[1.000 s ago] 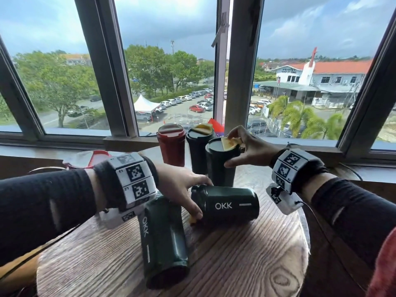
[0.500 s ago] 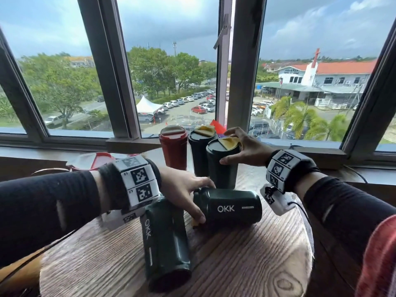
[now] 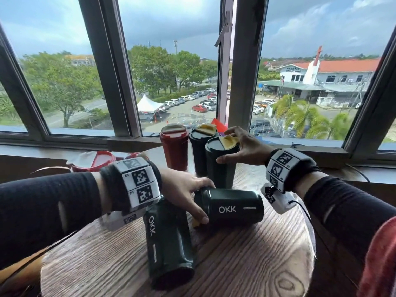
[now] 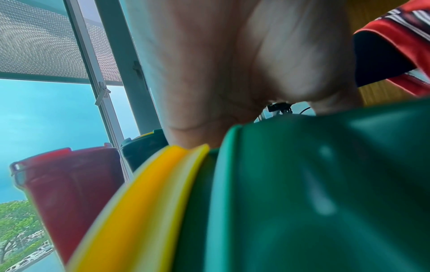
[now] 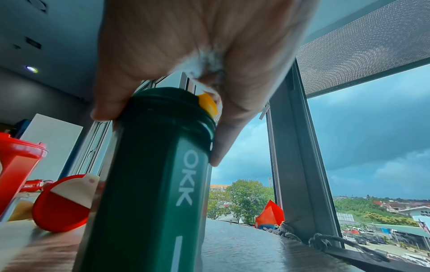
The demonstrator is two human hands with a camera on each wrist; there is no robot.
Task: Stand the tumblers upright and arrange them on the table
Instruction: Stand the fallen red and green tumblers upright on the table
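Note:
Three tumblers stand upright at the table's far edge: a red tumbler (image 3: 174, 151), a black tumbler (image 3: 200, 153) and a dark green tumbler (image 3: 220, 168). My right hand (image 3: 225, 146) grips the green one by its lid (image 5: 167, 103), thumb (image 5: 109, 104) on one side and fingers (image 5: 228, 139) on the other. A second green tumbler (image 3: 235, 207) marked OKK lies on its side. My left hand (image 3: 201, 200) grips its lid end, where a yellow flap (image 4: 144, 202) shows. A third green tumbler (image 3: 167, 243) lies on its side nearer me, under my left wrist.
The round wooden table (image 3: 246, 264) stands against a window sill (image 3: 300, 151). Red tumblers (image 3: 92, 160) lie on the sill at the left; one red lid (image 5: 62, 204) faces the right wrist camera. A cable (image 3: 304, 213) hangs from my right wrist.
My right hand has spread wider over the upright green tumbler's lid, thumb lower on its near side. My left hand has kept its grip on the lying tumbler, which has barely moved.

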